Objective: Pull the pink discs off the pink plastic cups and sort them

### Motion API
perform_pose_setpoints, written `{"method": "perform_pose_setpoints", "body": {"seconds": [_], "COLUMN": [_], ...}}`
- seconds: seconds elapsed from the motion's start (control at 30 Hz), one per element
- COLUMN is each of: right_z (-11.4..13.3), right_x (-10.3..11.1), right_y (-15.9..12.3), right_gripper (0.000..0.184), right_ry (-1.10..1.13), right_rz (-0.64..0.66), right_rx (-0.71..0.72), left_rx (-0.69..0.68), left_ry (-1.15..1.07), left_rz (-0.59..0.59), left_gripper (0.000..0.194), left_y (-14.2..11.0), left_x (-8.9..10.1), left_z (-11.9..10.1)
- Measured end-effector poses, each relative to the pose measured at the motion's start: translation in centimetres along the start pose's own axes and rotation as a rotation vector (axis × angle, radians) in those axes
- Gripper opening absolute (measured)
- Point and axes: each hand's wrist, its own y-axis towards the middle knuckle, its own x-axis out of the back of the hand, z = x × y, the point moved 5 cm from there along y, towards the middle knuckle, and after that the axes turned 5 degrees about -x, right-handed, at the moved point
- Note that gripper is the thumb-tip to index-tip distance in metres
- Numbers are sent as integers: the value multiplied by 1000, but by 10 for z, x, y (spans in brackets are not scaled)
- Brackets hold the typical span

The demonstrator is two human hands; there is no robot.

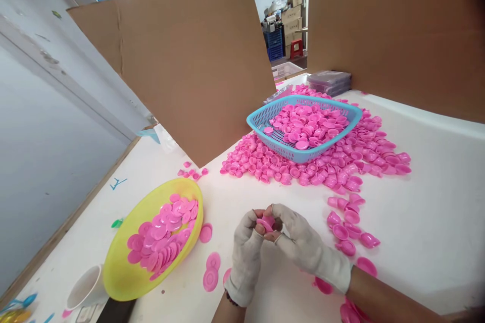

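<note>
At six o'clock, the left hand (247, 247) and right hand (303, 241) pinched a pink piece (267, 222); a loosened fingertip grip could have dropped it among the loose cups (340, 232) at four o'clock.

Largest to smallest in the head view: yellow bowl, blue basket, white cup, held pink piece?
1. Yellow bowl and blue basket: too close to rank; the bowl is nearer.
2. White cup, partly hidden
3. Held pink piece
</note>
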Motion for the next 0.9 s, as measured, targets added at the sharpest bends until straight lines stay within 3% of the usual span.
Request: {"method": "perform_pose_setpoints", "body": {"seconds": [0.17,0.33,0.43,0.6,0.73,0.8,0.9], "right_z": [0,13,19,23,19,19,17], "right_x": [-1,12,18,14,9,9,9], "right_y": [-3,-7,-7,-10,-14,-14,-11], "right_gripper": [19,32,31,33,32,31,27], "right_ry": [10,-68,-111,-131,-161,-167,-165], "right_rz": [12,-30,-25,40,50,56,78], "right_rx": [16,193,272,339,336,352,329], "left_rx": [-91,-257,-395,-504,-622,-630,-481], "left_ry": [101,193,295,436,504,502,480], "left_rz": [-26,-45,12,31,41,75,100], "left_gripper": [17,17,20,15,22,23,14], "left_y": [-4,-12,-16,-21,-23,-23,-17], "left_x": [1,3,2,2,-2,-4,-2], "left_z": [-13,-29,-37,-45,-57,-59,-52]}}
